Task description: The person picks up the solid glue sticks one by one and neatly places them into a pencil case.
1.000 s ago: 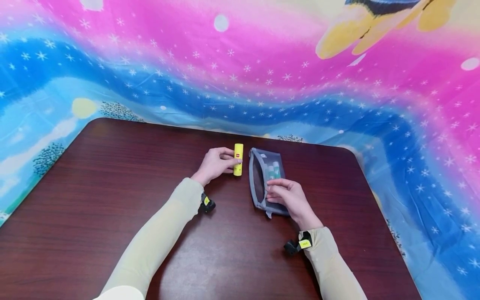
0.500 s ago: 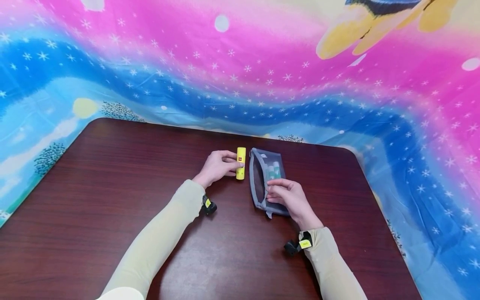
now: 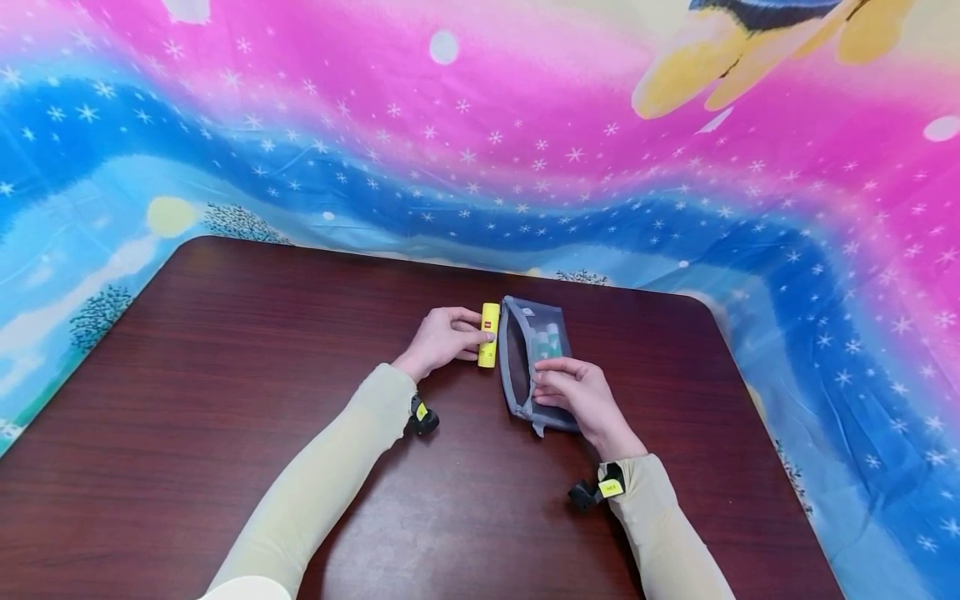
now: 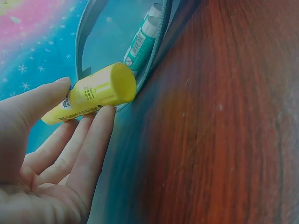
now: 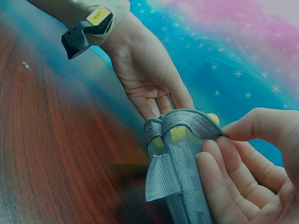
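A yellow glue stick (image 3: 488, 315) is pinched between the thumb and fingers of my left hand (image 3: 444, 340), held upright in the head view. Just to its right lies a grey mesh zip pouch (image 3: 546, 312), its mouth unzipped and facing the glue stick. My right hand (image 3: 587, 402) pinches the near rim of the mouth, thumb on one side and fingers on the other in the right wrist view. Through the mesh show two green glue sticks (image 4: 142, 44) with white caps. In the left wrist view, one end of the yellow glue stick overlaps the pouch opening.
Everything is on a dark red-brown wooden table (image 3: 225, 400). A colourful printed cloth (image 3: 420, 150) hangs behind the table and along its sides. Black wrist cameras sit on both sleeves, the right one (image 3: 596, 489) low over the table near the pouch.
My left hand has carried the yellow glue stick slightly right and nearer to me, right up to the pouch's mouth. My right hand and the pouch have stayed put.
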The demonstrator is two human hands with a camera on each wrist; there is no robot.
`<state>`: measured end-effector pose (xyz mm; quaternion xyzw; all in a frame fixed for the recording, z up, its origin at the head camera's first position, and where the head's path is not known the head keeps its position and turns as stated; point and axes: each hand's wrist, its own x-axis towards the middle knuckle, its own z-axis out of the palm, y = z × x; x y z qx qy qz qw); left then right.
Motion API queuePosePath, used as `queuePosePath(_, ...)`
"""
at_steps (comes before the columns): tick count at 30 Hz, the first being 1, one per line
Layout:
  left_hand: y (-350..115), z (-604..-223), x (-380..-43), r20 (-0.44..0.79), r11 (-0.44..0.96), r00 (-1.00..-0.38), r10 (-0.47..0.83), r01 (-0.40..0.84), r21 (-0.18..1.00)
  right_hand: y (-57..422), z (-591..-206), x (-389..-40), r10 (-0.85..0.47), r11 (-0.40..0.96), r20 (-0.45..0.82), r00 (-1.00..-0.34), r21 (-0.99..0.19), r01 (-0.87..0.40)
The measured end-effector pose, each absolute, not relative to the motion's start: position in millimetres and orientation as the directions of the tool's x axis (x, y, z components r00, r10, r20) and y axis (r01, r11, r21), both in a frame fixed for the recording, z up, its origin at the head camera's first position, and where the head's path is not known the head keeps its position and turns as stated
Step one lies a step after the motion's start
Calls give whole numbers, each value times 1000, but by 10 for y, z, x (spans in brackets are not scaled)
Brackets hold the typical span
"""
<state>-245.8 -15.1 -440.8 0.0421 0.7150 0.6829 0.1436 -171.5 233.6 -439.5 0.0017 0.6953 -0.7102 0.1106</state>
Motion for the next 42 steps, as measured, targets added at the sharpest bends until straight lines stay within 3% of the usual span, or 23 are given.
queuePosePath(42,76,-4429,-2445,-273,136,-926,260,-245,960,2338,-4399,-1720,-163,-22,-154,-975,-987,160)
